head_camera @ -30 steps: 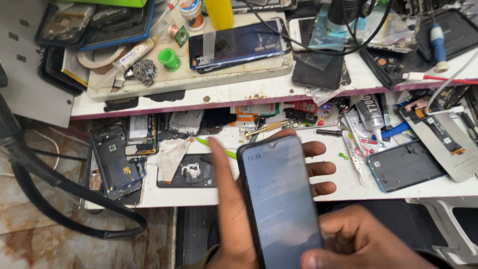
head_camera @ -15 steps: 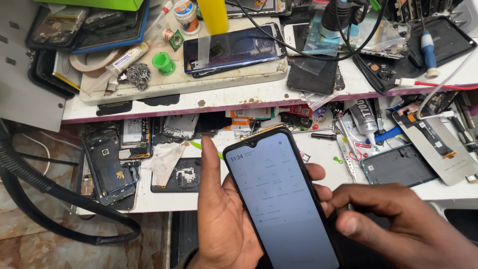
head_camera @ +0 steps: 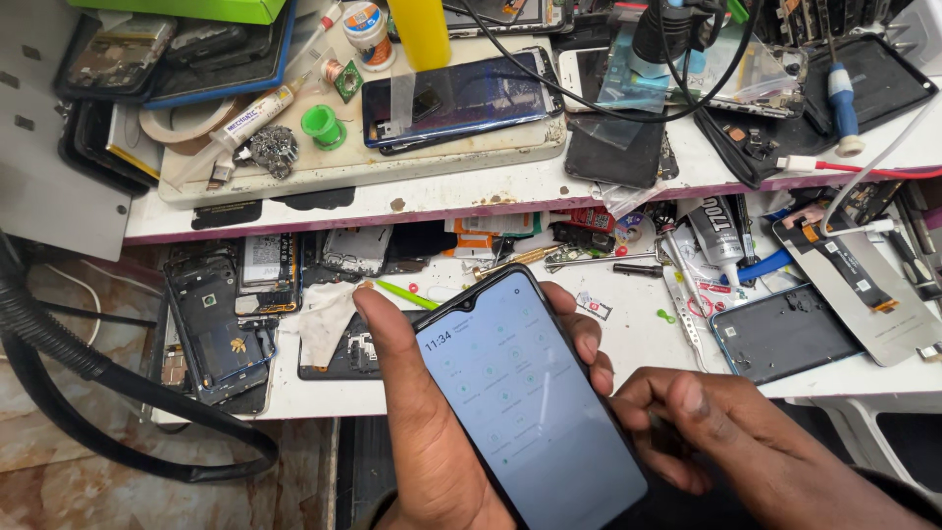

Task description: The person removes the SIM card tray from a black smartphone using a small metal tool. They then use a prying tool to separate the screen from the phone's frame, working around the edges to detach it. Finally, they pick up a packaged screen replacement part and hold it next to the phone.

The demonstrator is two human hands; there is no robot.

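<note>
Since the earlier frames, the black slab-shaped smartphone with a lit grey menu screen (head_camera: 525, 404) has tilted further, its top now toward the upper left, and the screen has changed from a dim page to a grid of small icons. Left hand (head_camera: 432, 432) grips this phone from beneath: the thumb lies along its left edge with the tip near the top corner, and the fingers wrap the right edge, closed on the casing. Right hand (head_camera: 726, 437) sits just beside the phone's lower right edge, fingers curled inward and pressed loosely together; whether it touches the phone cannot be told. Phone and hands are held out past the front edge of the white worktop (head_camera: 628, 339), about its middle. On the worktop's right part lies a dark grey phone back cover with a blue rim (head_camera: 785, 339), and beyond it a silver flat display panel with a ribbon cable (head_camera: 859, 285). A black tube of adhesive (head_camera: 716, 231) lies near the back edge. At the left end rests an opened dark phone chassis (head_camera: 211, 329) beside a crumpled white cloth (head_camera: 324, 314). On the raised shelf behind sit a blue glossy phone with cracked glass (head_camera: 461, 98) and a small green plastic cap (head_camera: 322, 126).
</note>
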